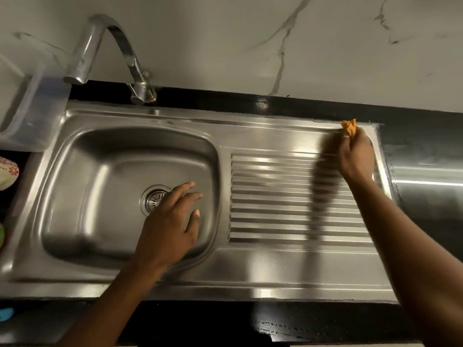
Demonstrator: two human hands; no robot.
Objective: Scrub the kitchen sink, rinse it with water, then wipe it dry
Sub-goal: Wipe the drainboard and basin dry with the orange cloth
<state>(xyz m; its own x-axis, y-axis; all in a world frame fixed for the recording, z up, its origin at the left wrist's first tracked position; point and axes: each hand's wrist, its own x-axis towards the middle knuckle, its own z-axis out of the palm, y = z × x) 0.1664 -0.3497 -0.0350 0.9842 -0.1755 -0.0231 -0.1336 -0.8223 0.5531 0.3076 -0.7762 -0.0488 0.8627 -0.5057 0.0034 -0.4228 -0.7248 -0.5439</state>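
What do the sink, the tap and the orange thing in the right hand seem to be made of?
Sink: brushed stainless steel, judging by its grey satin sheen and streaky reflections. Tap: polished metal, probably chromed; its highlights are sharper. Orange thing: likely soft cloth, since it bunches in the right hand; blur leaves this open.

White wall (pixel 225 33) with grey marble veining runs along the rear. Black table (pixel 325 106) meets it at the base, glossy, with light reflections. Clear plastic container (pixel 32 108) stands at far left on the table. Floral-patterned object (pixel 7 171), green object (pixel 1 236) and blue object (pixel 6 314) are cut off at the left edge; identity indeterminate. Steel-coloured surface (pixel 431 181) lies at far right.
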